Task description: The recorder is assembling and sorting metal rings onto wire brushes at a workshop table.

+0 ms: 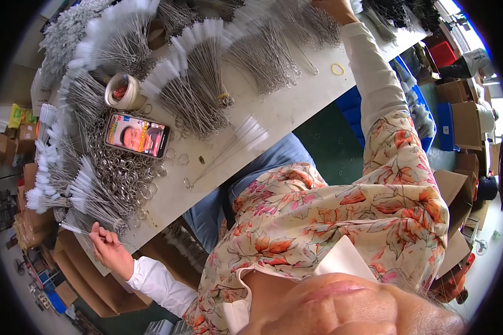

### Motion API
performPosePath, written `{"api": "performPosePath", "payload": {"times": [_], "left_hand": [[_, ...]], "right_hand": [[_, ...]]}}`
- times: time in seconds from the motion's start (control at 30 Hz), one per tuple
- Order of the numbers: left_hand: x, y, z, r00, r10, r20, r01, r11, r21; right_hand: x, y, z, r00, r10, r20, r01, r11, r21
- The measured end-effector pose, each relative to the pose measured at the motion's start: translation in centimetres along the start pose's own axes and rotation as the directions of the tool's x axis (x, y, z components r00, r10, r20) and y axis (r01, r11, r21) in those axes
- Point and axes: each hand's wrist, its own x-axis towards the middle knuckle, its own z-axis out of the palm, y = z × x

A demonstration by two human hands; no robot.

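Observation:
Beside the near left corner of the table (pixel 251 104), my left hand (pixel 114 252) has its fingers curled in a pinch. They are on a thin wire-stemmed brush (pixel 72 228) whose white bristle end sticks out to the left. Just above it lies a bundle of similar white-bristled brushes (pixel 98 192) with looped wire ends. My right arm reaches to the far right of the table. There my right hand (pixel 335 9) is cut off by the upper edge, next to a heap of wire brush stems (pixel 318 28); its fingers are mostly hidden. Several loose brushes (pixel 235 142) lie near the front edge.
A phone (pixel 137 135) with a lit screen rests on a pile of metal rings (pixel 126 174). Behind it stands a white cup (pixel 123 92). More brush bundles (pixel 198 47) cover the back. A yellow band (pixel 337 69) lies rightward. Cardboard boxes (pixel 89 273) stand below the left corner.

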Motion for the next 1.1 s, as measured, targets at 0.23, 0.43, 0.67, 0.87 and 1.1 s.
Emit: {"api": "performPosePath", "payload": {"times": [0.23, 0.43, 0.67, 0.87, 1.1], "left_hand": [[-1.7, -0.2, 1.7, 0.992, -0.059, 0.115, 0.055, 0.998, 0.037], [-7.3, 0.1, 12.9, 0.903, 0.163, 0.397, -0.235, 0.962, 0.138], [-7.9, -4.5, 19.4, 0.569, 0.673, 0.472, -0.797, 0.592, 0.119], [-8.5, -2.7, 18.0, 0.648, 0.685, 0.332, -0.686, 0.715, -0.137], [-9.7, -5.6, 18.7, 0.392, 0.751, 0.531, -0.895, 0.444, 0.033]], "right_hand": [[1.9, -0.8, -0.3, 0.926, -0.154, -0.344, 0.265, 0.915, 0.304], [-12.6, -19.0, -2.3, 0.84, -0.54, -0.048, 0.267, 0.336, 0.903], [-28.2, -28.7, 0.8, 0.593, -0.756, 0.278, -0.18, 0.212, 0.961], [-26.9, -25.2, 2.6, 0.783, -0.616, 0.081, 0.169, 0.336, 0.927], [-28.6, -26.8, 2.4, 0.616, -0.506, 0.604, -0.787, -0.355, 0.505]]}}
